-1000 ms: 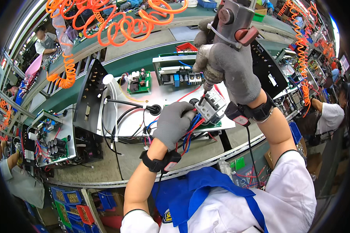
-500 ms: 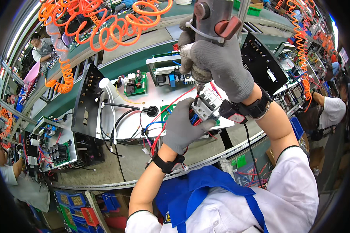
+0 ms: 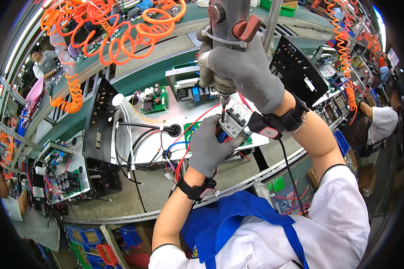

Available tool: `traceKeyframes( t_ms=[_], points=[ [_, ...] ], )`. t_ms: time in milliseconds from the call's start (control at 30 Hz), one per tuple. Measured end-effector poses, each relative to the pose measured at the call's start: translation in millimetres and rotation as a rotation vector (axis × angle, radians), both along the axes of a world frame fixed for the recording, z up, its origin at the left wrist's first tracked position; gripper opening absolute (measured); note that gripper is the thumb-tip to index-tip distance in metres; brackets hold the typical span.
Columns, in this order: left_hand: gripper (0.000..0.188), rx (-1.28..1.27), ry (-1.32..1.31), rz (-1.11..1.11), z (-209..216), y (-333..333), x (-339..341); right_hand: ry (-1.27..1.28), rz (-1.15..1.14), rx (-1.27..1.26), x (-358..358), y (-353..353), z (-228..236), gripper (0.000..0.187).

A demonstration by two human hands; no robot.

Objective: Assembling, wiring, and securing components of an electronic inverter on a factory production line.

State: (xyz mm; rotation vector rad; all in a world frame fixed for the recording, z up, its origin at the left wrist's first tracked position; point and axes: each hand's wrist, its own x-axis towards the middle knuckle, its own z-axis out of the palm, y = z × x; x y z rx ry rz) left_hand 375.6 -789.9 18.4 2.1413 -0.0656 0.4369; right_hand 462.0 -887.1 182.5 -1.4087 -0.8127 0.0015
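My right hand (image 3: 251, 71), in a grey glove, is wrapped round a dark power screwdriver (image 3: 229, 24) with a red lever, held upright with its bit down. The bit (image 3: 223, 112) meets the left end of a white circuit breaker (image 3: 236, 117), at its terminal screws. My left hand (image 3: 208, 147), gloved too, steadies the breaker from the near side, thumb and fingers closed about it; its fingertips are partly hidden. Blue and red wires (image 3: 182, 163) run by the left hand to the breaker. Below lies a silver metal chassis (image 3: 193, 112).
On the chassis sit a green circuit board (image 3: 154, 99) and thick black cables (image 3: 141, 125). Black panels (image 3: 101, 119) stand upright at left and right. Orange coiled air hoses (image 3: 121, 36) hang above. Another open unit (image 3: 65, 177) lies at left, near a co-worker. Parts bins (image 3: 92, 237) are below.
The screwdriver and my right hand appear slightly further left in the view, as does the breaker. Both hands keep their hold, and the bit stays at the breaker's left end.
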Motion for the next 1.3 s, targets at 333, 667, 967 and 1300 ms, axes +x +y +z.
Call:
traceKeyframes(
  t_ms=[333,667,967,1300],
  points=[
    [0.064,-0.054,-0.033,-0.017,4.4,-0.3,-2.4,-0.064,-0.024,0.017,-1.9,8.0,-1.1,0.012],
    [0.055,-0.178,-0.12,-0.123,-4.3,-4.1,2.1,0.114,0.083,0.017,5.7,0.9,1.6,0.022],
    [0.077,0.245,0.025,0.055,9.7,-3.6,-6.0,-0.026,-0.129,-0.12,-32.4,-137.8,52.2,0.011],
    [0.051,0.136,0.147,-0.385,39.3,20.3,8.3,-0.004,-1.233,-1.299,-251.2,-398.0,-244.9,0.034]
  ],
)
